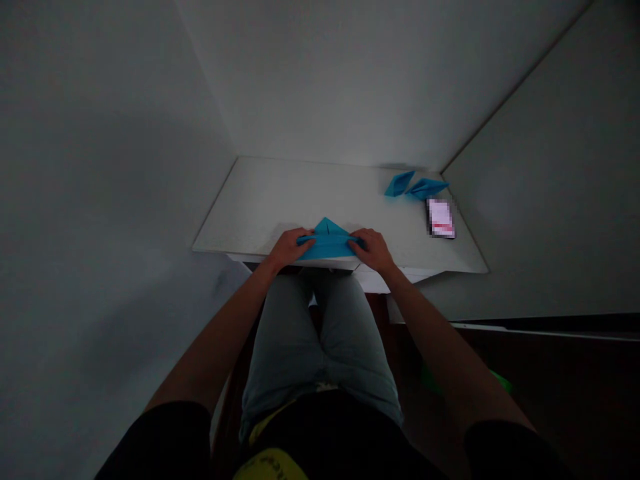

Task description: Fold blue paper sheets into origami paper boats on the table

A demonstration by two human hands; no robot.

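A sheet of blue folded paper [327, 245] lies at the front edge of the white desk, its top coming to a point and a straight band running across its lower part. My left hand [293, 245] grips the band's left end, thumb on top. At the right end, my right hand [371, 247] pinches the same paper between thumb and fingers. Both hands rest at the desk's edge, and the fingertips beneath the paper are hidden.
Two blue folded-paper boats, a smaller one [399, 184] and a wider one [427, 189], sit at the desk's back right. A phone [441, 218] with a blurred, lit screen lies before them. Walls enclose the white desk [260, 200] at the left, back and right.
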